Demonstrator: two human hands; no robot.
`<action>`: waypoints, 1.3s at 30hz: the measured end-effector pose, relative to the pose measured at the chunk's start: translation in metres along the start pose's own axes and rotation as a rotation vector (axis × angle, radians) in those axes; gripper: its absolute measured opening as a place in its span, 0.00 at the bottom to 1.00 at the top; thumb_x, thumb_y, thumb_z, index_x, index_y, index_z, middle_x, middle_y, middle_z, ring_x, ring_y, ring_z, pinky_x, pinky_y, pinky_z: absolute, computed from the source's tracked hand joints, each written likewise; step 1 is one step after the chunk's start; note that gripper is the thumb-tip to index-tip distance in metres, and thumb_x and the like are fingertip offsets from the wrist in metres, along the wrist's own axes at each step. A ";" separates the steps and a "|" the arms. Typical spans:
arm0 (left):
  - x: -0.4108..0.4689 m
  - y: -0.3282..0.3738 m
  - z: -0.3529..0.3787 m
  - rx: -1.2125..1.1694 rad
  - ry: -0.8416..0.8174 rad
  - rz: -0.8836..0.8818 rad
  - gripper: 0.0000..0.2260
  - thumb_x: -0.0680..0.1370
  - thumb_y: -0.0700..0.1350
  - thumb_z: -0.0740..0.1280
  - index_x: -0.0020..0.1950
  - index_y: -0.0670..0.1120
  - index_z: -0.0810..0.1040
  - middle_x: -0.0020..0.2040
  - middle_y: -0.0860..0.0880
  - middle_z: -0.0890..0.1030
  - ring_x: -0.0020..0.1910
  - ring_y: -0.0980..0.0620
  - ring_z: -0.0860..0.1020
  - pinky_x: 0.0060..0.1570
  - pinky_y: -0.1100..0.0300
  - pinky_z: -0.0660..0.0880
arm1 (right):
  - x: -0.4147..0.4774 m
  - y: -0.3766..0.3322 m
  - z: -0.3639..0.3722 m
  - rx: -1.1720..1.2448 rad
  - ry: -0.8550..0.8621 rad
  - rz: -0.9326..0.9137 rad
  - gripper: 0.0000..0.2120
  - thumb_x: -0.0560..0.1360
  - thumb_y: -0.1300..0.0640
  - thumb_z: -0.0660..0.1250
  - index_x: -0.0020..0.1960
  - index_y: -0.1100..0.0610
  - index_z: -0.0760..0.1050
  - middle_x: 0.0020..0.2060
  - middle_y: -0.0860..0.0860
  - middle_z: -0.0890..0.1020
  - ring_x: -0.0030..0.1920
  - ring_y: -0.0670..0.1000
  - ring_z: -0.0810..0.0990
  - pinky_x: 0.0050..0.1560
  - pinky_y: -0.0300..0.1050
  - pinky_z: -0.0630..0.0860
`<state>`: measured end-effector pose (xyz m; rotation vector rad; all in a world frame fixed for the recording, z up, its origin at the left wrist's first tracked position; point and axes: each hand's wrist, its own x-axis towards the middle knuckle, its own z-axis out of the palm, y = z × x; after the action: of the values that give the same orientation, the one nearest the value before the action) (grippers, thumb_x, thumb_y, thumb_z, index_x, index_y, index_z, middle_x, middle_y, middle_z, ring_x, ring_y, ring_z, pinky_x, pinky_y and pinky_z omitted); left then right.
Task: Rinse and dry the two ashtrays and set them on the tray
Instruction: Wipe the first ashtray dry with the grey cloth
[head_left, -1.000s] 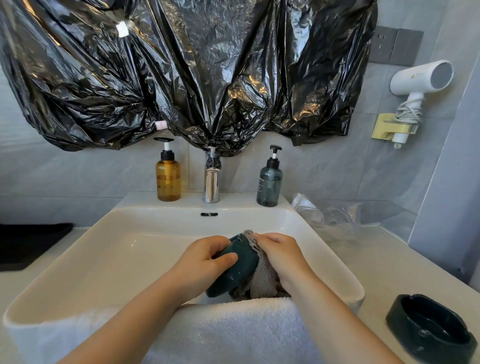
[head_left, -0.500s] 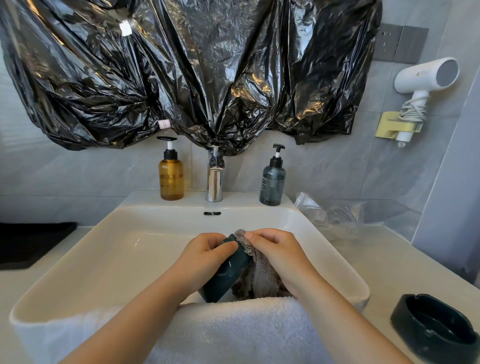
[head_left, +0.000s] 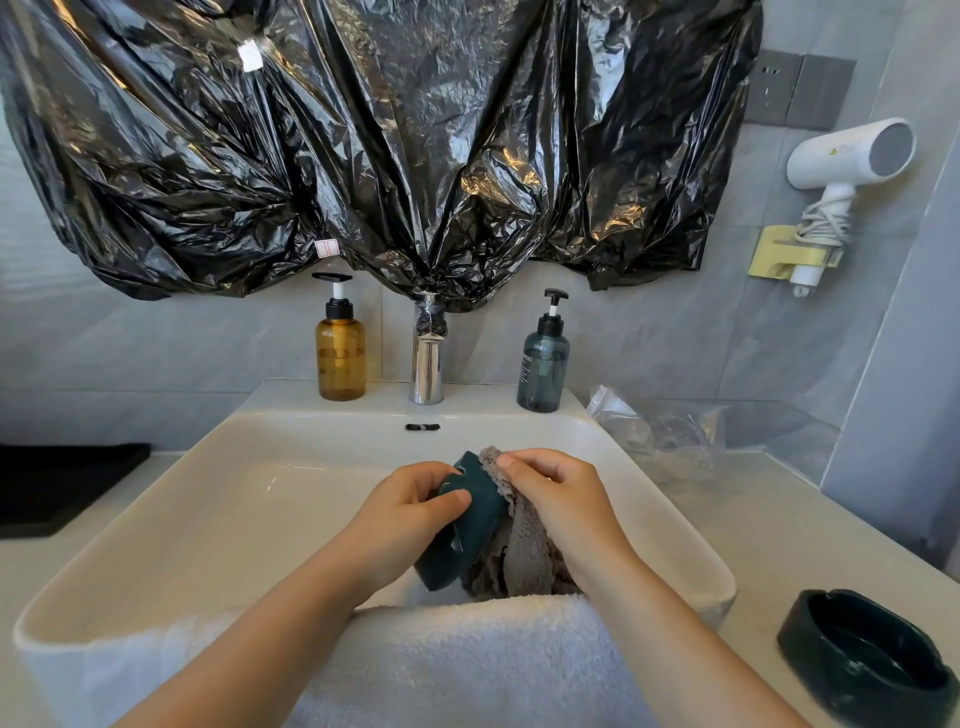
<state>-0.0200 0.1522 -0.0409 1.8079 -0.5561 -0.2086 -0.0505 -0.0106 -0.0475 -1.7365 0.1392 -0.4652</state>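
Ashtray (head_left: 467, 525) tilts between left hand (head_left: 405, 514) and right hand (head_left: 561, 499) (cloth (head_left: 519, 556) against it).

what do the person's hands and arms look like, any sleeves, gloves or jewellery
The left hand and right hand are bare: no gloves, no rings that show, nails short. The left forearm and right forearm are uncovered down to the frame edge, with no sleeve, watch or bracelet in view.

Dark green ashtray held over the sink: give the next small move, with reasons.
Probably turn the dark green ashtray in the left hand so the grey fluffy cloth, pinched by the right hand, reaches another side; cloth covers only its right edge.
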 end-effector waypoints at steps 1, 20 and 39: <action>0.000 0.000 0.000 0.004 0.000 -0.012 0.07 0.80 0.39 0.62 0.50 0.42 0.80 0.46 0.42 0.84 0.44 0.46 0.80 0.48 0.54 0.75 | -0.001 -0.002 0.000 -0.026 -0.021 -0.026 0.08 0.77 0.54 0.67 0.52 0.54 0.84 0.48 0.48 0.85 0.53 0.48 0.81 0.55 0.44 0.78; 0.000 0.001 0.001 -0.031 -0.002 -0.069 0.08 0.79 0.39 0.62 0.45 0.44 0.79 0.41 0.44 0.82 0.42 0.47 0.77 0.46 0.54 0.71 | 0.000 0.001 0.000 -0.018 -0.067 -0.003 0.08 0.77 0.54 0.67 0.53 0.53 0.84 0.49 0.47 0.85 0.53 0.47 0.82 0.57 0.44 0.78; -0.002 0.002 0.001 0.007 -0.016 -0.055 0.07 0.79 0.43 0.64 0.48 0.42 0.80 0.43 0.43 0.83 0.43 0.47 0.80 0.49 0.53 0.76 | 0.001 -0.001 0.001 -0.053 -0.086 -0.028 0.07 0.77 0.56 0.67 0.51 0.53 0.83 0.48 0.45 0.84 0.52 0.45 0.81 0.55 0.39 0.76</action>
<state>-0.0222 0.1520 -0.0394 1.8307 -0.5189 -0.2588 -0.0492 -0.0098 -0.0463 -1.8092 0.0662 -0.4104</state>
